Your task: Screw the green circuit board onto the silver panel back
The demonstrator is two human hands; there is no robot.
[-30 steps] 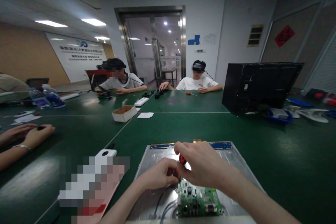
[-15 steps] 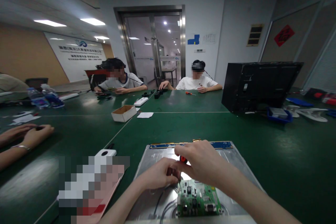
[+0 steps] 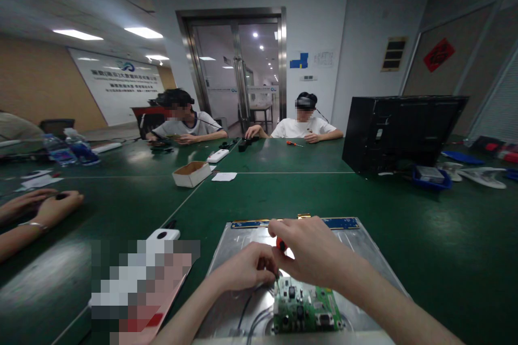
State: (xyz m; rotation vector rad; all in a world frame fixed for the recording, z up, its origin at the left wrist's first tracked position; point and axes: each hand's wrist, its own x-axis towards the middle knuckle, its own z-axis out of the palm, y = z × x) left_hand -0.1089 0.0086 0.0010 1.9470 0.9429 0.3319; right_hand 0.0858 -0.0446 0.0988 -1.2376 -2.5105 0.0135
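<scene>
A metal panel (image 3: 220, 259) lies before me, with a blue strip board (image 3: 342, 223) along its far edge. A green circuit board (image 3: 307, 307) sits on its near part. My right hand (image 3: 309, 245) is closed round a red and black screwdriver (image 3: 280, 244), held upright over the board's far left corner. Close beside it, my left hand (image 3: 249, 267) has its fingers curled together at the screwdriver's lower end; what they pinch is hidden. Dark cables (image 3: 246, 307) run over the panel left of the board.
On the left are a white power strip (image 3: 164, 234), a blurred pink item (image 3: 174, 280) and another person's hands (image 3: 60, 207). An open box (image 3: 192, 173) stands ahead, a black monitor (image 3: 400, 132) at right. Two people sit across the table.
Both my hands keep their places; the right hand and the screwdriver handle have shifted only very slightly.
</scene>
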